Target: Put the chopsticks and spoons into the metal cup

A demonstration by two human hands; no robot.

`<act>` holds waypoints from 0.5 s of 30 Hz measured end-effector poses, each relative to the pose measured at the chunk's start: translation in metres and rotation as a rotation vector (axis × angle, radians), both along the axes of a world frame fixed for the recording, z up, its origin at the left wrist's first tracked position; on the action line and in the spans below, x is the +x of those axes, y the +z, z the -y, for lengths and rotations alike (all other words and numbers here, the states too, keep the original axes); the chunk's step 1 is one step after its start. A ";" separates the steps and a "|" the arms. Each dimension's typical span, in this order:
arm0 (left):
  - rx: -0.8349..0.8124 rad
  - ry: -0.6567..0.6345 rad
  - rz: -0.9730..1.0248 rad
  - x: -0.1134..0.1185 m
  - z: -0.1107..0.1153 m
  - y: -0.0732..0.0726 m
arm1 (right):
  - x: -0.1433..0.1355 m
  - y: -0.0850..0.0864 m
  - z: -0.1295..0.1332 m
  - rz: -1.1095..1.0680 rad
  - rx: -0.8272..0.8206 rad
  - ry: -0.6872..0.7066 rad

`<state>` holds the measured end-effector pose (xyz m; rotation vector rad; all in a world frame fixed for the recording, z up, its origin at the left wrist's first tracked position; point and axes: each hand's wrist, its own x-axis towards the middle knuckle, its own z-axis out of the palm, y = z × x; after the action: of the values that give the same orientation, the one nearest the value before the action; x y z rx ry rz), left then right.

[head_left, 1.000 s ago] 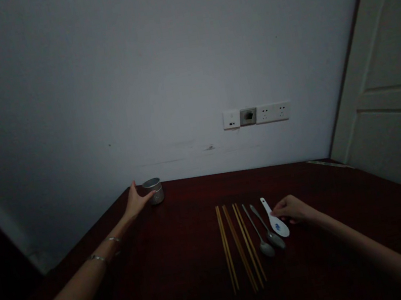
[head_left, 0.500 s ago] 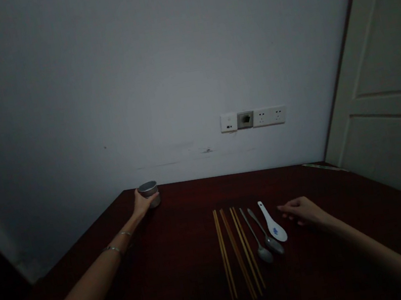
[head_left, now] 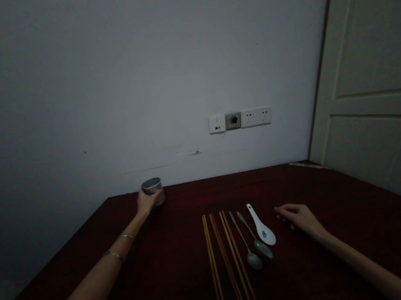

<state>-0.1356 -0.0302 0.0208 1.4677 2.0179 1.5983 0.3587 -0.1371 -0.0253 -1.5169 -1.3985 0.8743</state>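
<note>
My left hand point(head_left: 147, 200) is wrapped around a grey metal cup point(head_left: 160, 195), which stands upright near the table's back edge. Bracelets circle my left wrist. My right hand point(head_left: 302, 217) is just right of a white soup spoon point(head_left: 264, 231) with a blue mark, not touching it; its fingers are loosely curled together, with nothing visible in them. Left of the white spoon lie two metal spoons point(head_left: 263, 250) point(head_left: 254, 261). Further left, several wooden chopsticks point(head_left: 214, 265) lie lengthwise in pairs, the middle pair point(head_left: 227, 263) darker.
The dark red table point(head_left: 150, 286) runs back to a pale wall point(head_left: 157, 75). Wall sockets point(head_left: 255, 117) sit above its back edge. A panelled door point(head_left: 375, 90) stands at the right. A thin flat strip point(head_left: 307, 165) lies at the back right corner.
The view has turned a little to the right. My left hand has moved the cup rightward along the back of the table. My right hand has drawn slightly away from the white spoon.
</note>
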 end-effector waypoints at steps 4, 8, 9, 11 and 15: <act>0.051 -0.251 0.066 0.074 -0.004 0.002 | 0.000 -0.002 0.001 -0.003 0.018 -0.003; 0.101 -0.477 0.153 0.143 -0.004 -0.005 | -0.002 0.000 0.002 0.004 0.023 0.004; 0.107 -0.515 0.175 0.157 -0.003 -0.008 | -0.002 0.001 0.003 0.009 0.021 0.004; 0.109 -0.576 0.197 0.179 -0.002 -0.012 | -0.003 0.003 0.003 0.018 0.016 0.000; 0.095 -0.637 0.188 0.205 0.000 -0.019 | -0.002 0.001 0.002 0.011 0.035 0.009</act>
<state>0.0690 -0.0300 0.0023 1.6854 1.2078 1.4835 0.3563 -0.1396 -0.0240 -1.4920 -1.4228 0.8444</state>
